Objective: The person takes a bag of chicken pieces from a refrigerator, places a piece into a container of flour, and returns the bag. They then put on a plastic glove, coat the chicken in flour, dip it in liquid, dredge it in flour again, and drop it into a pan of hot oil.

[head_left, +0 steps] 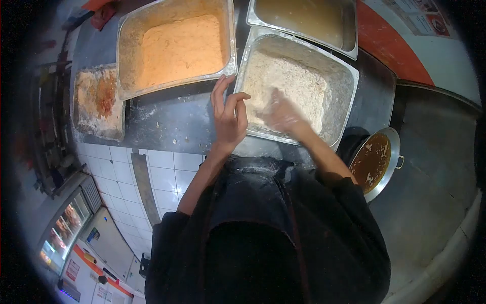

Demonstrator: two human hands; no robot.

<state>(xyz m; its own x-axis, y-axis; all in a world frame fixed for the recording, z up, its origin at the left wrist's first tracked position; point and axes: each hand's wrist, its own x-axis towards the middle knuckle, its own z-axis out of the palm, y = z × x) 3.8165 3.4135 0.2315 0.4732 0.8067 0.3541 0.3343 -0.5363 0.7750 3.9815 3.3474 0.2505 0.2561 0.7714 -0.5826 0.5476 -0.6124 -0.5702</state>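
Observation:
My right hand (283, 114) is over the pale flour (304, 83) in a deep metal pan (340, 104), dusted white and smeared by motion. Its fingers are too blurred to show whether they hold anything. Just outside the left wall of that pan is my left hand (231, 114), with bent fingers spread apart and nothing visible in them. Its fingertips are close to the pan's rim; contact is hard to judge. To the left stands a second metal pan (177, 80) with orange powder (182, 48) spread over its bottom.
A metal pan of cloudy brownish liquid (304, 17) stands behind the flour. At far left lies a small tray (83, 114) crusted with white and orange powder. A round, handled pan (387, 175) of brown liquid with floating bits sits low on the right. Flour specks dot the metal counter (167, 119).

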